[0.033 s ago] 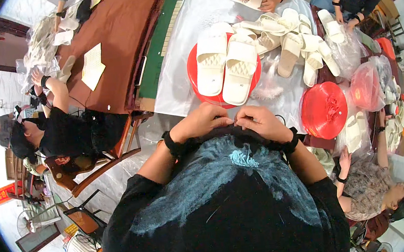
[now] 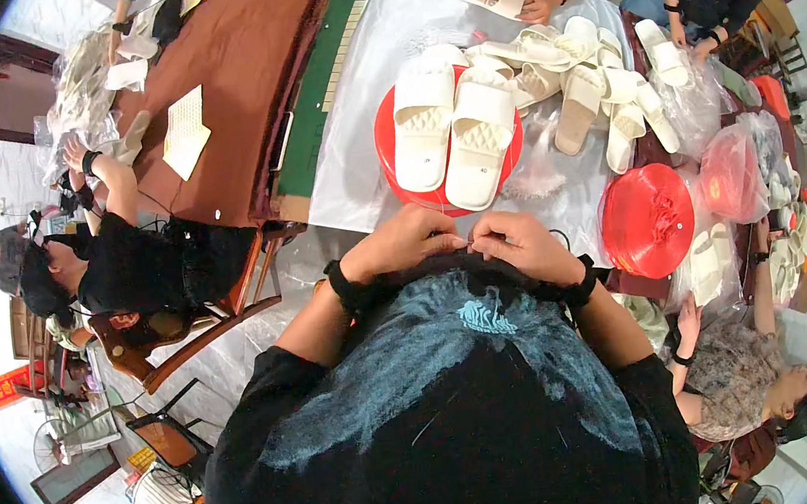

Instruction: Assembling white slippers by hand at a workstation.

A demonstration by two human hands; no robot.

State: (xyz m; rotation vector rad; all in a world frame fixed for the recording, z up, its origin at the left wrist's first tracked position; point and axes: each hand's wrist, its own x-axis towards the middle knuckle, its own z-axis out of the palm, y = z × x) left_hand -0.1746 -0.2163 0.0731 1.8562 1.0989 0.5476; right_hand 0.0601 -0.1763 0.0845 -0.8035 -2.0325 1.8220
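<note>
My left hand (image 2: 404, 239) and my right hand (image 2: 522, 245) meet in front of my chest, just off the table's near edge. Thumbs and fingertips are pinched close together on both. Whatever lies between them is too small or too hidden to name. Just beyond, a pair of cream slippers, the left slipper (image 2: 425, 133) and the right slipper (image 2: 479, 142), rests side by side on a red round disc (image 2: 385, 143), quilted straps facing up. To their right is a heap of similar slippers (image 2: 580, 104), some lying sole up.
Plastic sheeting covers the table (image 2: 343, 169). A second red round object (image 2: 647, 222) stands right, near clear plastic bags (image 2: 731, 173). Across the table, a person's hands hold a slipper (image 2: 501, 0). Others work at left and right. A wooden chair (image 2: 215, 320) stands left, beside a brown table (image 2: 229, 102).
</note>
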